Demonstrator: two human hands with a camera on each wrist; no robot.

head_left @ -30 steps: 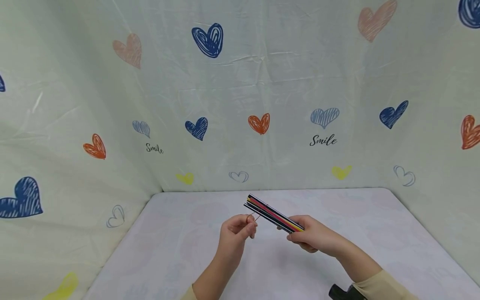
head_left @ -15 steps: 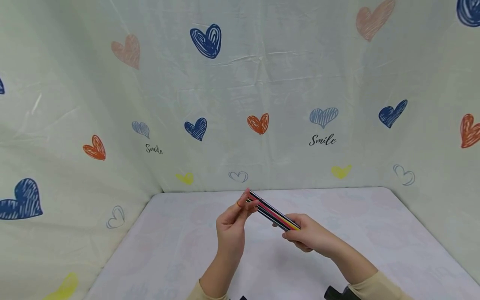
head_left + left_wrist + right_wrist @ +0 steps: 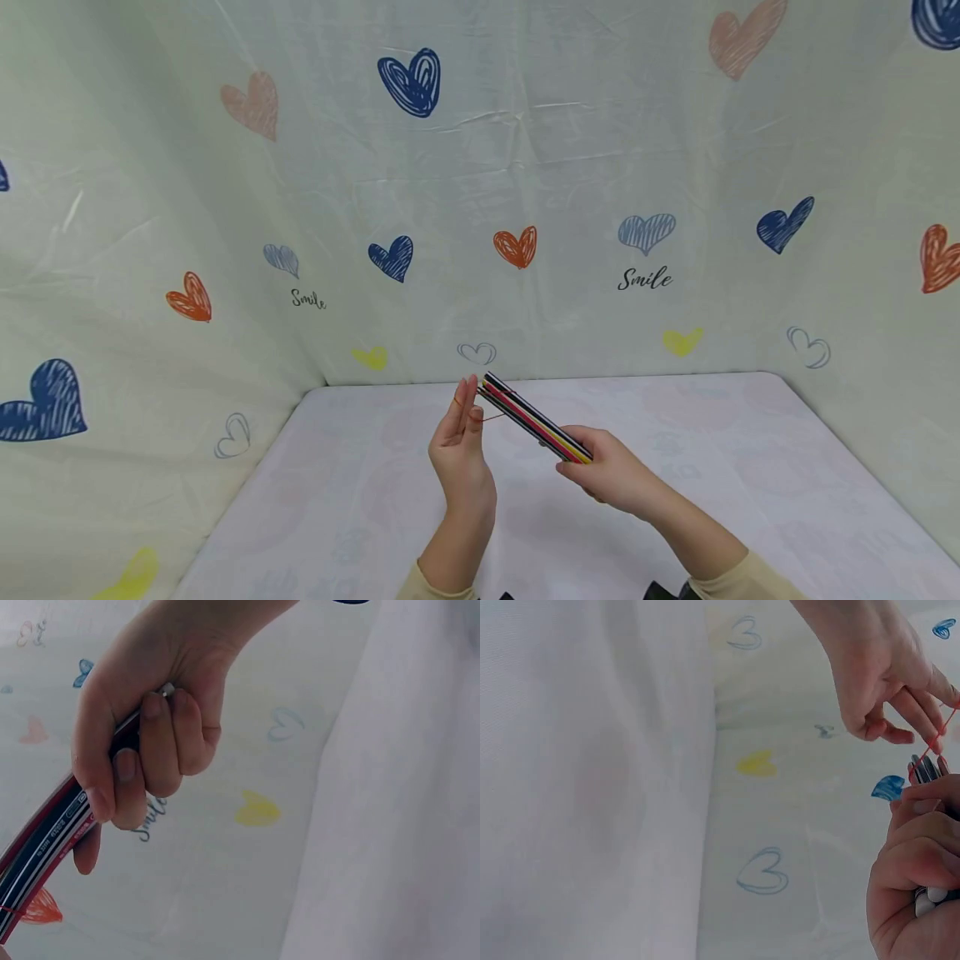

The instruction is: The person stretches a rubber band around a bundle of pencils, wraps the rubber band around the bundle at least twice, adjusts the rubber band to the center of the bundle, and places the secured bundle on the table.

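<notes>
Drawn slightly left since half a second ago, the left hand point(image 3: 461, 462) now stands just beside the far ends of the pencils point(image 3: 534, 420) rather than over them. Its fingers point up nearly straight, clamped on nothing; a reddish band point(image 3: 945, 727) hooks over them, seemingly kept stretched by their pull. Beyond this hand hangs the curtain point(image 3: 315, 167), smooth and sheet-like, lightly creased, printed with scribbled hearts. Right of the left fingers, the thin, elastic-looking band runs taut to the pencils. These are slim, straight and striped black, red and yellow, slanting down into the right hand point(image 3: 618, 471). Its fingers and thumb wrap their near ends, probably to keep the bundle tight and steady while leaving the far ends exposed. Beneath both hands spreads the table point(image 3: 360, 533), pale, matte and round-cornered.
</notes>
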